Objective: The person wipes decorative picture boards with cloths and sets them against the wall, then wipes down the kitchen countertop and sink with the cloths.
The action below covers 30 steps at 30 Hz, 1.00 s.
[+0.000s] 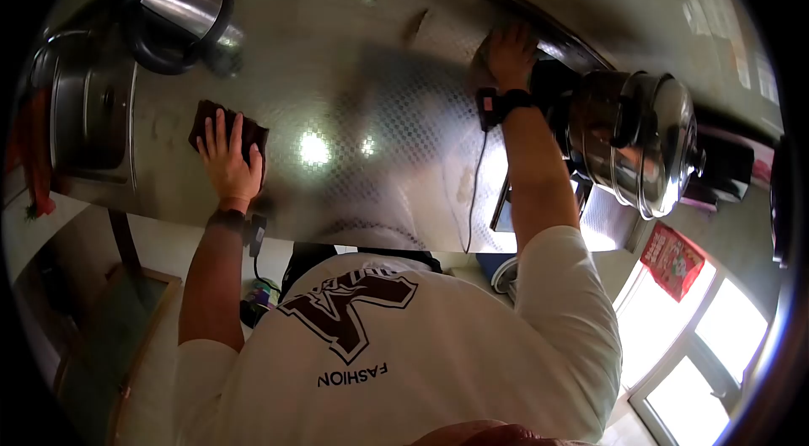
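Observation:
My left hand [227, 166] lies flat on a folded dark brown cloth [205, 122], fingers spread, on the left part of the metal countertop [337, 92]. The cloth sticks out around the fingers and beside the thumb. My right hand [511, 54] reaches to the back edge of the counter, left of a steamer pot. Its fingers are stretched out in dim light, and nothing shows in its grasp. Each wrist wears a dark band with a small box and a cable.
An electric kettle [181, 4] stands at the back left beside a sink [93, 117]. A stacked steel steamer pot [632, 134] with a glass lid sits at the right on the stove area. A small brown mark [417, 26] shows near the back. The metal surface reflects bright light.

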Tool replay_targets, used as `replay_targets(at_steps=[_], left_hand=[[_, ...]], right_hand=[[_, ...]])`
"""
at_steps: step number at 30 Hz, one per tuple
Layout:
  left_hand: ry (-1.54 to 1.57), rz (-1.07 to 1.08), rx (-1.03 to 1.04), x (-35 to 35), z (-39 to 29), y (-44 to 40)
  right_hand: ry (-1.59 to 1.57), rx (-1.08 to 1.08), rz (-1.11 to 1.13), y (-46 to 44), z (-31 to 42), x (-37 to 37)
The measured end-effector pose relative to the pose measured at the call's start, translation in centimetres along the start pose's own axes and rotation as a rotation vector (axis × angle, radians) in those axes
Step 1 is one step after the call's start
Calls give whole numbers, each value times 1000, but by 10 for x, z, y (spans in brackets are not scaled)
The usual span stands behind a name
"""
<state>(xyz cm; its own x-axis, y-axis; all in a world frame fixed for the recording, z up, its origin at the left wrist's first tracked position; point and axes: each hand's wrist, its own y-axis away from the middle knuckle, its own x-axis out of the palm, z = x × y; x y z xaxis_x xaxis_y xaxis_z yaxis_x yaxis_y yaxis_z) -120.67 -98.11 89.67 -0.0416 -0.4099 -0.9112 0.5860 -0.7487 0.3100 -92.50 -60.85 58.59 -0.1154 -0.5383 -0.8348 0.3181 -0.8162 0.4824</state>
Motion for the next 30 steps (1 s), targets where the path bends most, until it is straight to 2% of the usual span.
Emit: replay_targets(at_steps=[2,4,6,7,9,11,13,15,17,20,24,26,27,28,30], left_hand=[[31,-44,40,-4,1,-6],[30,-36,20,-8,6,-1],[30,-27,2,-13,10,5],[21,-6,-10,-17,11,8],[9,16,-29,-20,16,8],[55,-12,-2,-19,23,3],[53,-13,-16,-17,31,-5],[62,-17,3,-11,40,-11],[59,-15,-4,-8,47,-12],[52,-13,-13,-11,50,-13],[64,-25,-16,-16,53,-6],[67,-34,-27,-20,60,-6],[77,-35,-23,-22,65,-7],[86,-36,-20,-22,70,-8],[102,-44,-24,-23,84,-12]], right_hand=[[492,-126,26,4,46,-5],[88,-435,-128,60,71,37],[17,-651,217,135,128,-21],[69,-895,310,170,140,-62],[-122,-1141,416,198,98,-53],[49,-1114,460,178,81,-63],[218,-895,422,131,80,-79],[5,-650,116,86,66,-36],[-3,-406,-28,45,91,-11],[10,-309,-129,26,163,5],[155,-681,117,127,251,-53],[216,-1028,403,185,243,-70],[144,-1155,444,208,216,-63],[74,-1133,605,213,197,-65],[312,-1025,691,188,197,-94]])
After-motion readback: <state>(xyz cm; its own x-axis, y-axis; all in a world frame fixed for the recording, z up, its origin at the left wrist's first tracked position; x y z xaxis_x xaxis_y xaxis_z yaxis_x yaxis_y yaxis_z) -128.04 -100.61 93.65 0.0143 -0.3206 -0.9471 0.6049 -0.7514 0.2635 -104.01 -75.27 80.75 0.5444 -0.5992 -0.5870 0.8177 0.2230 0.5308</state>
